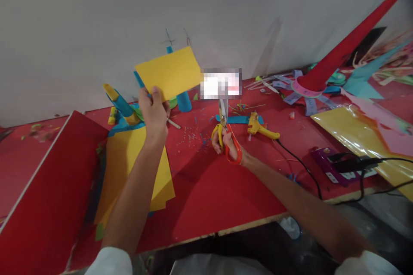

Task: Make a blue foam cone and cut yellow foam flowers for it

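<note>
Raised over the left part of the table, my left hand (154, 109) pinches the lower left corner of a yellow paper piece (171, 73). A thin blue strip (139, 80) shows beside that paper. Scissors (232, 154) with orange and yellow handles are in my right hand (225, 141), blades pointing up and away; a blurred patch covers the blade tips. Behind the yellow paper stands a blue paper cone (183, 102). Larger yellow sheets (124, 154) lie under my left forearm.
A yellow glue gun (258, 126) rests on a blue strip (237, 119) right of the scissors. Further right are a purple power box (329, 165) with black cables and a tall red cone (348, 47). At the left a red panel (54, 193) stands up. Small scraps dot the red table (206, 197).
</note>
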The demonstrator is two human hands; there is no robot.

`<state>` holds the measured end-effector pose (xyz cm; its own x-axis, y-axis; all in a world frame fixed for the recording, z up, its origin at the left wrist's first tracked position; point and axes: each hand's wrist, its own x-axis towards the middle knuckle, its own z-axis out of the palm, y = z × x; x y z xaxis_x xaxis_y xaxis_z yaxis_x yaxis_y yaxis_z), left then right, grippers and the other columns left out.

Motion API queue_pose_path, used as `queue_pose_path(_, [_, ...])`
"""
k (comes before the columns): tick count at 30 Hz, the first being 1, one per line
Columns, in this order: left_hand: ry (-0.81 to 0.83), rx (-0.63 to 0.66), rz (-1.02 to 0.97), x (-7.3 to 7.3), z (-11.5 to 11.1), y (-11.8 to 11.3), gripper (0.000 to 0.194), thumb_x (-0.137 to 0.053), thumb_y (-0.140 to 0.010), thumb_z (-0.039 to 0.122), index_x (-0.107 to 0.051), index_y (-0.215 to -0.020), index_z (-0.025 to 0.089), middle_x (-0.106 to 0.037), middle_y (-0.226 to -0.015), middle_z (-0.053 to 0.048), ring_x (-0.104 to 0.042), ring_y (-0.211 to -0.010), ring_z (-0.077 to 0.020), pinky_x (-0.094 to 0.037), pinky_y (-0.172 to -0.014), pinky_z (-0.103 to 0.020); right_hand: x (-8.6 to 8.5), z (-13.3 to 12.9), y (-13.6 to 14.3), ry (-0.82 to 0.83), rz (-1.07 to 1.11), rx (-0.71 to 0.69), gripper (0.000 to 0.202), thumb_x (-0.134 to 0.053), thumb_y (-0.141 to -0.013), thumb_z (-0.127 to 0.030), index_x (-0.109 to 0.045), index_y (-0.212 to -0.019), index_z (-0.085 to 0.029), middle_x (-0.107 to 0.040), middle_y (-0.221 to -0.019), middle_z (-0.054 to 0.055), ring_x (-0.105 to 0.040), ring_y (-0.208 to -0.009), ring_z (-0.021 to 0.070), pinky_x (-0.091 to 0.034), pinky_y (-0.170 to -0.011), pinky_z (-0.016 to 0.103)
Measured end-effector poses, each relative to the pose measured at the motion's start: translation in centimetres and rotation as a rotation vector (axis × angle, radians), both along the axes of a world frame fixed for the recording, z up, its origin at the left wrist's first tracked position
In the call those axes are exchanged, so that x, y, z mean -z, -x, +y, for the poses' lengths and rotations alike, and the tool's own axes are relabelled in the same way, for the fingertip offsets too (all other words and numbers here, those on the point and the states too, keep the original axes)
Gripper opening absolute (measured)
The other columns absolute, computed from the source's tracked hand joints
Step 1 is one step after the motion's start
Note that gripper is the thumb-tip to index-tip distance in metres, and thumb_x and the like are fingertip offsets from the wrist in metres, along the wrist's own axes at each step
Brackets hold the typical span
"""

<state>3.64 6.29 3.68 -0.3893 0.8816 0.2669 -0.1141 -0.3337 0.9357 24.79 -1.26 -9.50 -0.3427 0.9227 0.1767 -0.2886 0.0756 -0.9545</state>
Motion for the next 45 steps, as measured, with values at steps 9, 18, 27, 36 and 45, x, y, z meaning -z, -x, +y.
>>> queue_pose_path(9, [-0.054, 0.206, 0.019, -0.1, -3.2, -1.0, 0.036, -0.081, -0.094, 0.031, -0.049, -0.112, 0.029, -0.064, -0.076, 0.008, -0.06, -0.059, -0.0081, -0.044, -0.054, -0.022, -0.3, -1.8, -0.2, -0.124, -0.304, 0.101, 0.07, -0.047, -0.091, -0.094, -0.054, -0.092, -0.024, -0.049, -0.073, -0.003, -0.043, -0.062, 0.014, -0.038, -0.059, 0.03])
queue_pose_path(18, [-0.058, 0.231, 0.176, 1.0, -4.4, -2.7, 0.05, -0.091, -0.082, 0.05, -0.058, -0.109, 0.023, -0.077, -0.081, 0.001, -0.077, -0.065, -0.0158, -0.064, -0.062, -0.026, 0.1, -1.7, -0.1, -0.115, -0.301, 0.085, 0.071, -0.041, -0.095, -0.092, -0.055, -0.109, -0.024, -0.063, -0.096, 0.005, -0.053, -0.075, 0.0171, -0.047, -0.069, 0.033])
queue_pose_path(27, [0.083, 0.32, 0.191, 1.4, -5.6, -3.9, 0.036, -0.087, -0.079, 0.045, -0.068, -0.091, 0.017, -0.079, -0.075, -0.004, -0.076, -0.064, -0.0155, -0.065, -0.06, -0.024, -0.2, -1.6, -0.4, -0.14, -0.302, 0.16, 0.071, -0.042, -0.095, -0.092, -0.057, -0.097, -0.023, -0.056, -0.076, -0.001, -0.051, -0.065, 0.0163, -0.042, -0.063, 0.032])
queue_pose_path(36, [0.101, 0.329, 0.192, 1.2, -6.0, -4.1, 0.035, -0.086, -0.079, 0.045, -0.067, -0.091, 0.017, -0.076, -0.072, -0.003, -0.076, -0.064, -0.0173, -0.065, -0.061, -0.026, -0.5, -1.7, -0.5, -0.179, -0.362, 0.184, 0.074, -0.038, -0.094, -0.094, -0.056, -0.097, -0.023, -0.054, -0.073, -0.002, -0.049, -0.063, 0.0152, -0.04, -0.062, 0.031])
queue_pose_path(45, [0.064, 0.323, 0.231, 2.5, -5.8, -4.1, 0.031, -0.083, -0.085, 0.044, -0.069, -0.092, 0.017, -0.079, -0.08, -0.006, -0.079, -0.072, -0.0185, -0.065, -0.071, -0.028, -0.5, -1.6, -0.3, -0.191, -0.347, 0.181, 0.07, -0.041, -0.096, -0.092, -0.056, -0.096, -0.023, -0.052, -0.071, -0.003, -0.048, -0.062, 0.0155, -0.04, -0.061, 0.032])
